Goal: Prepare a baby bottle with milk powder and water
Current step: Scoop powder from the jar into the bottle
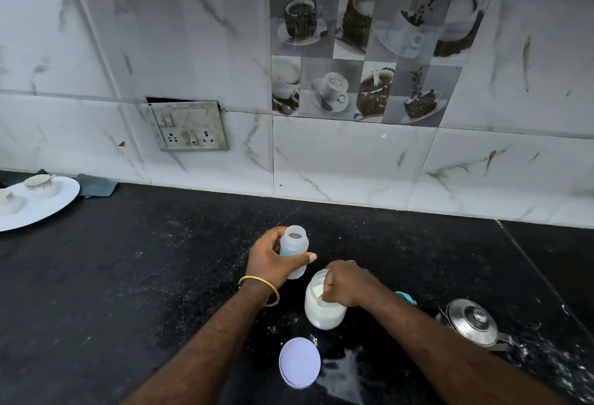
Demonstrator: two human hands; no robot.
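Observation:
My left hand [273, 260] grips an open, translucent baby bottle [294, 245], held upright just above the black counter [128, 276]. Right of it stands a clear jar of white milk powder [316, 308], its mouth open. My right hand [348, 282] reaches into the jar's mouth with its fingers curled down; whatever they hold is hidden inside. The jar's pale round lid [299, 363] lies flat on the counter in front. A blue bottle part [406, 297] peeks out behind my right wrist.
A steel kettle [472, 322] with its lid on stands at the right. Spilled white powder [344, 372] lies beside the lid and around the kettle. Far left is a white tray [48, 208] with cups and a grey cloth [96, 185]. A socket panel [189, 126] sits on the tiled wall.

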